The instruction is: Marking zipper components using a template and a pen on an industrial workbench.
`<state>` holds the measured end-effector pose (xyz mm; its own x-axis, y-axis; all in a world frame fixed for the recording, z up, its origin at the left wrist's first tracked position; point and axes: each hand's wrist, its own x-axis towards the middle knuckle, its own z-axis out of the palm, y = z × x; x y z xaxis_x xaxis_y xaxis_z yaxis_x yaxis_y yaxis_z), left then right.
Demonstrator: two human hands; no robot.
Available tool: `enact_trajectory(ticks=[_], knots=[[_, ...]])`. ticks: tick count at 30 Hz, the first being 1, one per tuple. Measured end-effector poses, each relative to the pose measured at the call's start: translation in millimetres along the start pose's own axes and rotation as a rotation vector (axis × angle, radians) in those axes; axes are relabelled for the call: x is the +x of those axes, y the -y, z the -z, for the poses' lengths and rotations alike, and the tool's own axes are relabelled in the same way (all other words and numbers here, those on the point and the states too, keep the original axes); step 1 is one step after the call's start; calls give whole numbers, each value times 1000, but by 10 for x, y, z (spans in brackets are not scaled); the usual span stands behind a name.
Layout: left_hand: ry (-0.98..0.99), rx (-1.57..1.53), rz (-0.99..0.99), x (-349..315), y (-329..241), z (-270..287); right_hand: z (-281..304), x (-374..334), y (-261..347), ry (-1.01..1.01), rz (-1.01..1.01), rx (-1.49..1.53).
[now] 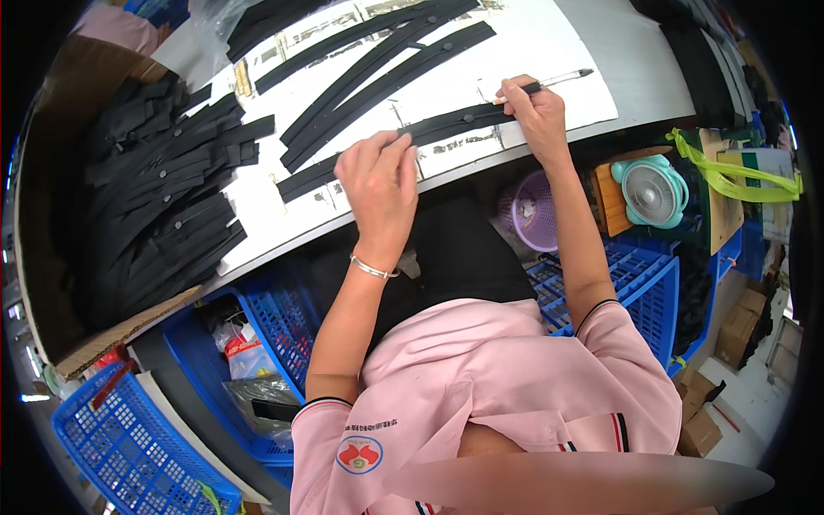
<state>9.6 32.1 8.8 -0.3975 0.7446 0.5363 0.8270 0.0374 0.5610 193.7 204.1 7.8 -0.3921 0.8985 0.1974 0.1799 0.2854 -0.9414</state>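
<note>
A black fabric strip point(468, 120) with a small round button lies along the near edge of a white marked sheet point(549, 43). My left hand point(378, 176) rests on this strip with bent fingers, thumb and forefinger pressing it near its middle. In my right hand point(536, 116) is a pen point(568, 77) with a clear barrel and a black grip. Its tip points left, close above the strip's right part. Beyond the strip, several more black strips point(386, 90) lie slantwise on the sheet, some overlapping.
Left on the table, a cardboard box point(50, 146) surrounds a heap of black strips point(172, 172). Below the table edge are blue plastic baskets point(142, 438), a purple basket point(534, 215) and a small turquoise fan point(654, 190). More black fabric point(699, 73) lies at the far right.
</note>
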Motion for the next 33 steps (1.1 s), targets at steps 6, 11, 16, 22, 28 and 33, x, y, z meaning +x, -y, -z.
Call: enact_trajectory(ticks=[6,11,16,22,28,33], knots=[[45,-182,-107,282,-312,-416,-39,23,-13,38,12,-36],[101,-149,-102,329,-349,-635,-66,33,-33,21,68,-44],[103,-116,-97,331,-366,-641,-68,40,-33,46,90,-102],[81,-156,-118,330,-360,-660,-70,50,-58,50,165,-204],[85,-132,-107,317,-352,-653,10,-5,-9,91,90,-103],[79,-145,-110,316,-329,-661,14,-12,32,148,123,-97]])
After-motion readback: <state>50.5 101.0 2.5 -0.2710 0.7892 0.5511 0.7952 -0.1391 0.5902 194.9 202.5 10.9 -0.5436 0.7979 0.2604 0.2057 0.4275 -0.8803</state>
